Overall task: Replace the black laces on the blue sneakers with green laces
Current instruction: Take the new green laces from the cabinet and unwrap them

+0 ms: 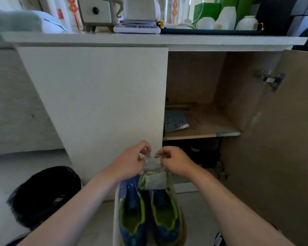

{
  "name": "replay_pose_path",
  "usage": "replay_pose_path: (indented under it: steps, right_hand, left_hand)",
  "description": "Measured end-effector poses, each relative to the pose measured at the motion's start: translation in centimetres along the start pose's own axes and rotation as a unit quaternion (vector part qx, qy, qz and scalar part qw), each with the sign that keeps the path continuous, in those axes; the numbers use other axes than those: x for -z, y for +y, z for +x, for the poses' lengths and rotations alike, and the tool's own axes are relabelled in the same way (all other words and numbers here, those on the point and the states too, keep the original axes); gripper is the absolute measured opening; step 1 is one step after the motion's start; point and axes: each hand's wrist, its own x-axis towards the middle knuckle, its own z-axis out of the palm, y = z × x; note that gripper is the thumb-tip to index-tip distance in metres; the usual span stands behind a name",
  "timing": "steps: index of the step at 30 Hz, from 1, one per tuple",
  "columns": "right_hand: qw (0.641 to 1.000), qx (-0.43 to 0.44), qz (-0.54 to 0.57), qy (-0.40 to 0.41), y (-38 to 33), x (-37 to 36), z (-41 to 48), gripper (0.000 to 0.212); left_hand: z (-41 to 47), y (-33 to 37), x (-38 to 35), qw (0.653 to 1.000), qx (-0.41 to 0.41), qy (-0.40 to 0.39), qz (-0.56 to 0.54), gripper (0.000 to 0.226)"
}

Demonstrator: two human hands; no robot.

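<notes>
Because blurred, cannot identify clear packet (152, 163) contents; pinched by left hand (130, 162) and right hand (176, 161). Counted: two blue sneakers (132, 236), toes hidden.

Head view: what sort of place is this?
Probably a home, seen from low on the floor by a white cabinet with its door open. Cups on a tray stand on top; a black bin sits near the sneakers.

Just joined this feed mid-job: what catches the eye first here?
Centre bottom, the left hand and right hand pinch the top of a clear packet with green inside, held above the blue sneakers with lime lining. To the right a cupboard stands open with a booklet on its shelf; a black bin sits at lower left.
</notes>
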Motion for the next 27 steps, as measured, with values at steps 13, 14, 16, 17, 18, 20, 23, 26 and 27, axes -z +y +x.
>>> replay_pose_path:
  steps: [13,14,16,17,18,20,23,26,27]
  right_hand:
    - [0.907,0.217,-0.359,-0.030,-3.8,-5.1,1.1,0.028]
    - [0.910,0.217,-0.352,-0.024,-3.9,-5.3,1.1,0.024]
    - [0.923,0.209,-0.322,-0.019,-4.1,-5.6,1.2,0.019]
    - [0.933,0.198,-0.301,-0.019,-4.1,-5.8,1.2,0.017]
    - [0.943,0.187,-0.275,-0.017,-4.1,-5.9,1.2,0.015]
    - [0.961,0.161,-0.222,-0.008,-4.0,-6.1,1.2,0.012]
    - [0.979,0.122,-0.164,0.001,-4.0,-6.0,1.1,0.013]
    - [0.989,0.099,-0.113,0.002,-4.1,-6.0,1.1,0.013]
    - [0.993,0.089,-0.083,0.002,-3.9,-6.1,1.2,0.013]
  left_hand:
    - [-1.8,-5.0,2.1,0.979,0.155,0.009,-0.134,0.018]
    - [-2.0,-5.2,2.3,0.979,0.150,0.005,-0.139,0.017]
    - [-2.5,-5.6,2.6,0.979,0.134,-0.013,-0.151,0.027]
    - [-2.8,-6.0,2.7,0.979,0.127,-0.033,-0.153,0.043]
    - [-3.1,-6.5,2.6,0.980,0.126,-0.059,-0.141,0.062]
    - [-3.7,-7.8,2.2,0.982,0.131,-0.108,-0.082,0.088]
    - [-4.0,-9.6,1.4,0.981,0.147,-0.111,-0.055,0.082]
    - [-3.7,-9.1,1.4,0.983,0.161,-0.077,-0.039,0.048]
    - [-3.5,-8.9,1.6,0.984,0.164,-0.057,-0.041,0.038]
